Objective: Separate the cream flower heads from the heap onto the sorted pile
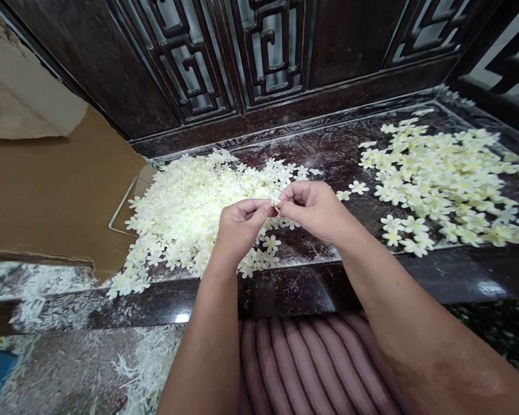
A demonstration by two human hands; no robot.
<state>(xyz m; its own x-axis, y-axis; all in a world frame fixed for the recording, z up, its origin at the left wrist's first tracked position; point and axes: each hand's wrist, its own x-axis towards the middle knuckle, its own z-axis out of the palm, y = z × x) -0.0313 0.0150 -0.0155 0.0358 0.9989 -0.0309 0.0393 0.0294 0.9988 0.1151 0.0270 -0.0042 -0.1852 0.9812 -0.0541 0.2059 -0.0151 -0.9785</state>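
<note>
Both hands meet in front of me over the dark wooden bench [311, 253]. Between their fingertips is a small pale artificial flower [275, 202], mostly hidden by the fingers. My left hand [241, 223] pinches it from the left, thumb against forefinger. From the right, my right hand [313, 208] closes thumb and fingers on the same flower. Just behind and left of my hands spreads a big heap of loose white-yellow flowers [190, 202]. A second pile of cream flowers [441, 178] lies to the right, beyond my right forearm.
A large brown cardboard piece [56, 196] covers the bench's left end, with a bent metal wire [123, 204] at its edge. Carved wooden panels [268, 46] rise behind. White shreds [151, 363] litter the floor at lower left.
</note>
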